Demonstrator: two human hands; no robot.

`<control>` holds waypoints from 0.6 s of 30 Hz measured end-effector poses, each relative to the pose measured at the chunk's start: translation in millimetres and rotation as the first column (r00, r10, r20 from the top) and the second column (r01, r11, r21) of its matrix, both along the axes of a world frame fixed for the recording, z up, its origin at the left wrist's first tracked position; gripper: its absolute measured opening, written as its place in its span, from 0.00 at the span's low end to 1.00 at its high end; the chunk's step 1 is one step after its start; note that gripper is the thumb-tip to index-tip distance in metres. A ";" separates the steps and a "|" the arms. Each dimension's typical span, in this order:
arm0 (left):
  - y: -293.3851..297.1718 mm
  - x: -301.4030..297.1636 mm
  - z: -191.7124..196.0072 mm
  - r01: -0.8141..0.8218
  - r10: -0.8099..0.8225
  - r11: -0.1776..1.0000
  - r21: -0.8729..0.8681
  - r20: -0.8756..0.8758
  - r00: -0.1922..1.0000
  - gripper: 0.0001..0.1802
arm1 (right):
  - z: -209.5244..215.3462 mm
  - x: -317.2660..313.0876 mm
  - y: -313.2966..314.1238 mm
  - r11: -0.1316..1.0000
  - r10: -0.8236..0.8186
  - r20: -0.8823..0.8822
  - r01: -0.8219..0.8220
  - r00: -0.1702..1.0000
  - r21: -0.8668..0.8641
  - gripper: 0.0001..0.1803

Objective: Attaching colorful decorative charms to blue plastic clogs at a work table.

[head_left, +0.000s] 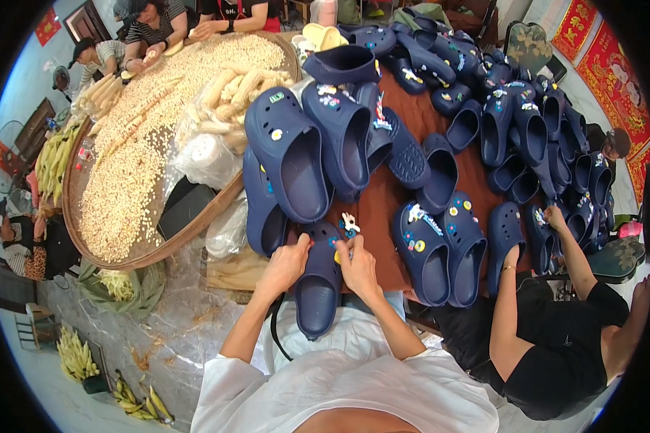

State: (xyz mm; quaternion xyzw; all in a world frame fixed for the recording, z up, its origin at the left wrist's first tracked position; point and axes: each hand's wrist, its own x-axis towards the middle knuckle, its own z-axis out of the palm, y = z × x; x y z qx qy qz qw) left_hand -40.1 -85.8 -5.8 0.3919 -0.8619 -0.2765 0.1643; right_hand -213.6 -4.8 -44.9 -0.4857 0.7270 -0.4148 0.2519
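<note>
While the left hand [287, 265] curls its fingers over one side of the clog [316, 289], the right hand [357, 268] gathers its fingers at the other; whether these pinch the white charm [349, 225] just beyond cannot be told. The clog lies between both hands, toe away. It appears light, flexible, not fragile; grip the upper's sides. Count: one clog between the hands, two clogs [427, 238] standing nearby at right, one tray [195, 225]; the heap [503, 126] overlaps too much to count.

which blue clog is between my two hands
The navy clog nearest the white shirt, heel toward it, with the left hand at one side and the right hand at the other; no other clog sits between them.
</note>
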 end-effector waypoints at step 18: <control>1.5 -2.0 -13.2 -0.182 0.187 0.981 0.068 -0.089 0.978 0.07 | 23.7 -3.0 -27.0 0.980 0.170 -0.376 -0.115 0.911 0.163 0.32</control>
